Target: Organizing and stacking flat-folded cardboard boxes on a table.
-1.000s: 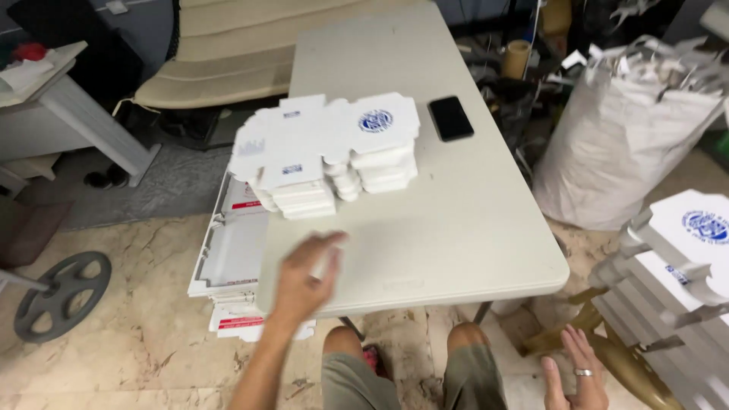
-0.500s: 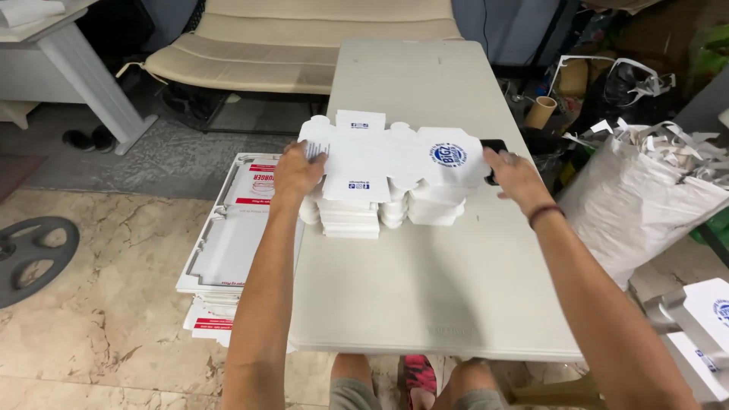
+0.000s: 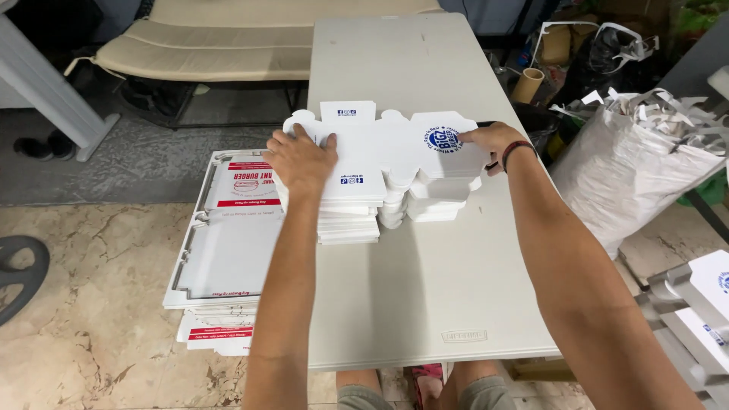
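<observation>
A stack of flat white cardboard box blanks [image 3: 383, 163] sat on the pale plastic surface [image 3: 425, 288], toward its left edge and about midway along it, with the stack's long axis running left to right across the person's view. Both hands lay on the top sheet, one at each end. The left hand [image 3: 302, 158] rested flat, fingers spread, pressing down on the left part of the sheet near its scalloped tabs; it gripped nothing. The right hand [image 3: 490, 140] lay at the right end, fingers curled over the far right edge just beside a round blue printed mark [image 3: 440, 139]; whether it pinched the top sheet or only pressed on it could not be told. Neither arm was clearly nearer: the stack lay straight ahead of the person, between the two outstretched forearms.

The blanks were thin, matt, die-cut card with rounded flaps and a square tab at the far edge, and the lower sheets were slightly fanned out of line. A dark band [image 3: 518, 146] circled the right wrist. On the marbled floor to the left of the surface lay another pile of larger flat cartons [image 3: 228, 243] with red print. To the right stood a bulging white sack [image 3: 630, 175] stuffed with paper offcuts.
</observation>
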